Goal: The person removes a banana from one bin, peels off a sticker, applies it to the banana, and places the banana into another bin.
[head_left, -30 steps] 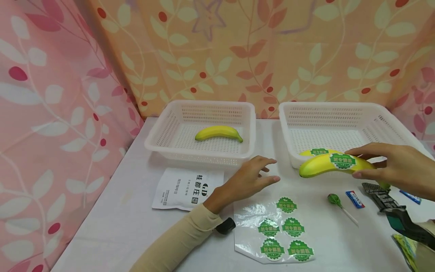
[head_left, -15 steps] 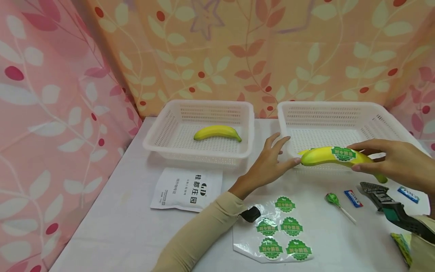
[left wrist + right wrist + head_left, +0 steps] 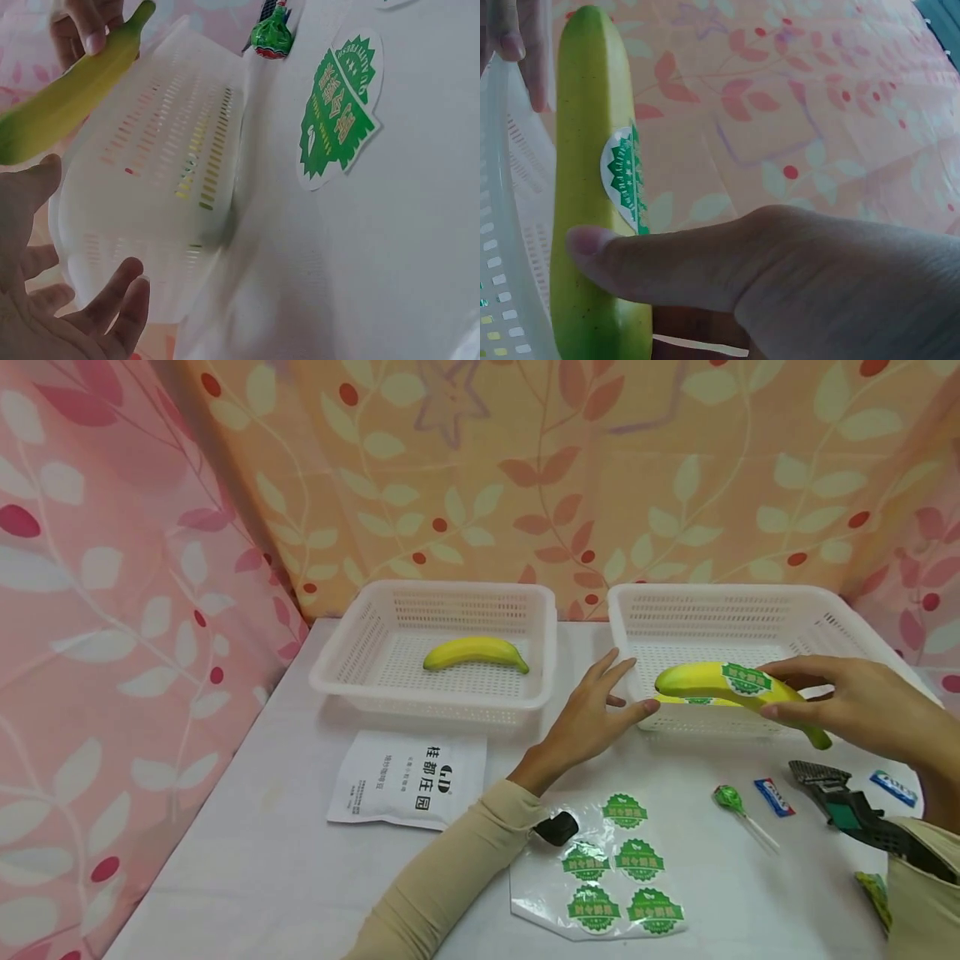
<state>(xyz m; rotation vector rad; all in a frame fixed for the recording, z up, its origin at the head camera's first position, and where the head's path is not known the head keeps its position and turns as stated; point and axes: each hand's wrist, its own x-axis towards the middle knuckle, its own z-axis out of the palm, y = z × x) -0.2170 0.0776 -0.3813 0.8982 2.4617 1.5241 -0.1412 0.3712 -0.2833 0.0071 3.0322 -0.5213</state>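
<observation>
While the right hand (image 3: 862, 714) pinches a stickered banana (image 3: 738, 689) between thumb and fingers, holding it level just over the front rim of the right basket (image 3: 757, 602), the left hand (image 3: 592, 718) sits at about 9 o'clock from the fruit's blunt end with its fingers spread and relaxed, gripping nothing. From the head view the left fingertips look like they're right at the banana's tip, but I honestly can't tell if they touch it. The wrist view on that side shows the open palm (image 3: 45, 300) low beside the basket wall (image 3: 157, 180), with the banana (image 3: 67, 97) above it.

That banana has a round green sticker (image 3: 746, 678) on its upper side, and the right wrist view shows the thumb (image 3: 652, 262) pressed across the peel just below the sticker (image 3: 624, 178). Under it, inside the same basket, a second stickered banana (image 3: 693, 700) peeks out.

Over at 10 o'clock from the hands, the left basket (image 3: 442, 597) holds a plain banana (image 3: 476, 653). At 6 o'clock from the left hand lies a sticker sheet (image 3: 600, 881) with five green labels on it, and at 8 o'clock a white printed packet (image 3: 408, 781). A green lollipop (image 3: 727, 798) and a small blue wrapper (image 3: 774, 797) lie on the white table (image 3: 262, 860) at 6 o'clock from the held banana.
</observation>
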